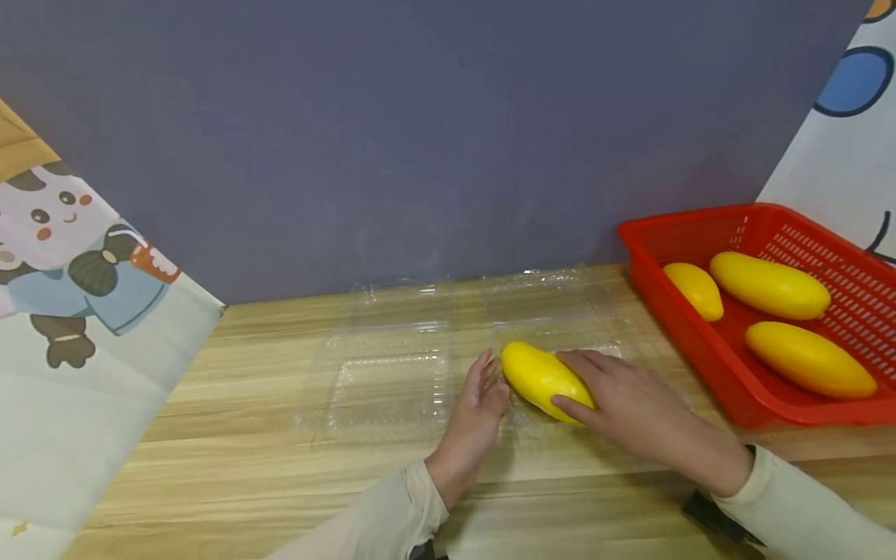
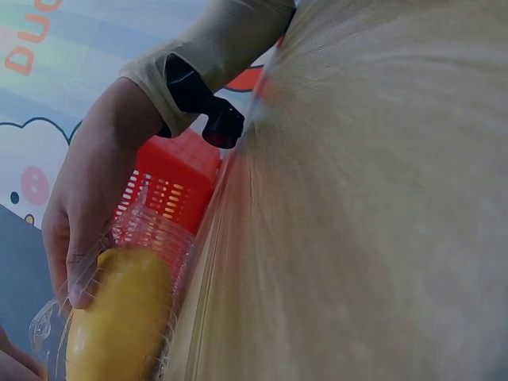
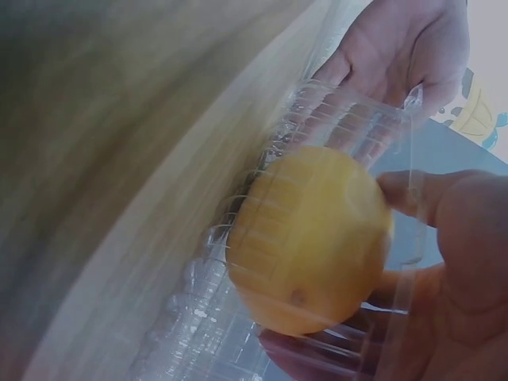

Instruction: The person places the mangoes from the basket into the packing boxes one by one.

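A long yellow mango lies tilted in the right-hand clear plastic clamshell box. My right hand grips it from its right end, thumb on the near side and fingers over the far side. In the right wrist view, the mango's blunt end shows behind the box's clear ribbed wall. My left hand is at the box's left side, fingers loosely extended and holding nothing. Whether it touches the box is hard to tell. A second clear box stands open to the left, its lid leaning back.
A red plastic basket stands at the right with a smaller mango and two long ones, one behind and one in front. A grey panel closes off the back of the wooden table.
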`<act>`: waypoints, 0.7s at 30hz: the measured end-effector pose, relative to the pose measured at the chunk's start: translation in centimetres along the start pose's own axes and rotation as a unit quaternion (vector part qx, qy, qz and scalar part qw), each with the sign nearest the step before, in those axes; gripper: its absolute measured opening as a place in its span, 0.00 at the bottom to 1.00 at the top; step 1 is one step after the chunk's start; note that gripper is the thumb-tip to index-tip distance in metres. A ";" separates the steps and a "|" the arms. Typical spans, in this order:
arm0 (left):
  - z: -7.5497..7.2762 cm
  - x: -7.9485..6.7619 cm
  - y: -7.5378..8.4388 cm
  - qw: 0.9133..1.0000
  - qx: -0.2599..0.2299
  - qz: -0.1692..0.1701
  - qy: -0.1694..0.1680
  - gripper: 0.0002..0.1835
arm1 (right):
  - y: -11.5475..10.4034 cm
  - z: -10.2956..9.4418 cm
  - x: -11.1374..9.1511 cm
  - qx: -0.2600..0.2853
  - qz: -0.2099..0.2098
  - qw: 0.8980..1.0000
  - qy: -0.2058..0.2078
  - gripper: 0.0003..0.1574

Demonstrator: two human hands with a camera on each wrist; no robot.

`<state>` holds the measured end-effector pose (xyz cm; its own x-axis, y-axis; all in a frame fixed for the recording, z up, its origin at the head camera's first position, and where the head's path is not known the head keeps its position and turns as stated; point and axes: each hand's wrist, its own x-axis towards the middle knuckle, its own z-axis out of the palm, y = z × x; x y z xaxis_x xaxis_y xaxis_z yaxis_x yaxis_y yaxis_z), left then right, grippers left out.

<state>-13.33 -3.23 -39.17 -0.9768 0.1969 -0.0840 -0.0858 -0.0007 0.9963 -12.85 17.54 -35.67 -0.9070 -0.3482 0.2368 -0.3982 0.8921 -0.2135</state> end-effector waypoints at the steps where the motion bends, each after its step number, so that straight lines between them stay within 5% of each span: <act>1: 0.0 0.0 0.0 1.000 0.000 0.001 0.000 0.32 | 0.0 0.0 0.0 0.000 0.001 1.000 0.000 0.38; 15: 0.0 -0.1 0.0 1.000 -0.007 -0.009 0.005 0.33 | 0.1 -0.5 -0.1 0.009 0.002 1.000 -0.019 0.38; 21: 0.0 -0.1 -0.1 1.000 -0.012 -0.007 0.004 0.33 | 0.7 -2.4 -0.2 0.017 0.000 0.999 -0.032 0.38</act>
<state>-13.26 -3.22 -39.31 -0.9769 0.1899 -0.0984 -0.1043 -0.0210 0.9943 -12.55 18.92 -33.55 -0.9137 -0.3663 0.1760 -0.4011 0.8822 -0.2465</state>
